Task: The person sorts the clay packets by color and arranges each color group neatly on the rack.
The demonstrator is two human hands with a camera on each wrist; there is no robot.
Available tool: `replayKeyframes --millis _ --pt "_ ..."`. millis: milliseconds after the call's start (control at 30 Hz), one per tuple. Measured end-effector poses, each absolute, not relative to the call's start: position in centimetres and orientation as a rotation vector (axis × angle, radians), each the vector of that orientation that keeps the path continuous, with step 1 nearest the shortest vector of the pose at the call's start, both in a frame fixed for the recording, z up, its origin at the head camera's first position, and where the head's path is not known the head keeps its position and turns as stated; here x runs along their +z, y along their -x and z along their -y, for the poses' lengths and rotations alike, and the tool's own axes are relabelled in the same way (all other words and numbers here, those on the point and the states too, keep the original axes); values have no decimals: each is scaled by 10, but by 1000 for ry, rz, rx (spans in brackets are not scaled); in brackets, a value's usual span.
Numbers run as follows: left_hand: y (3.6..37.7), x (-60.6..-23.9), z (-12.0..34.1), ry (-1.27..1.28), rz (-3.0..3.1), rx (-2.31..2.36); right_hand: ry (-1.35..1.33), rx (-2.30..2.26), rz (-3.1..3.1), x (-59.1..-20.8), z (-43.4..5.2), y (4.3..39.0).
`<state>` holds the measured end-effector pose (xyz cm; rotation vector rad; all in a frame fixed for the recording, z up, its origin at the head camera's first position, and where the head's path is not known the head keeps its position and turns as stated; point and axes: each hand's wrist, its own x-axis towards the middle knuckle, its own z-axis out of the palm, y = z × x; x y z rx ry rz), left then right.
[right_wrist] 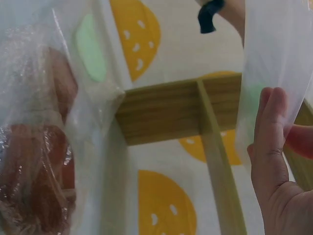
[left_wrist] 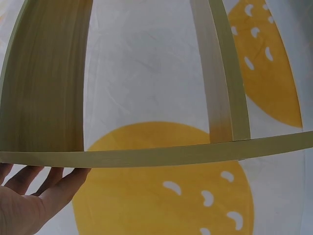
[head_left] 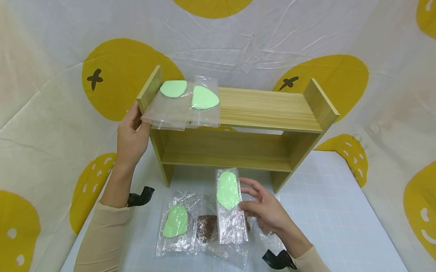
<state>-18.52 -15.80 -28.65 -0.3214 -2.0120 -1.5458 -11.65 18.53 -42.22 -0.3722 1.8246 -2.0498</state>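
A clear plastic bag holding a pale green oval piece is being pinched at its right edge by the fingers of the right hand, standing nearly upright just above the counter, green piece at its upper end. The left hand is resting against the left end of the wooden shelf, fingers straight along its edge. On the shelf's top board two more bagged green pieces are lying side by side, their wrappers (crinkled and see-through) overhanging the front edge. Another green bag is lying flat on the counter beside a bagged brown piece.
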Motion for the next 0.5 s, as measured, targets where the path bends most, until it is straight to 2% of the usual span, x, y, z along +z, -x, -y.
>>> replayKeyframes --millis 500 --pt "185 -287 158 333 2006 -1531 614 -2114 -1887 -386 -198 116"
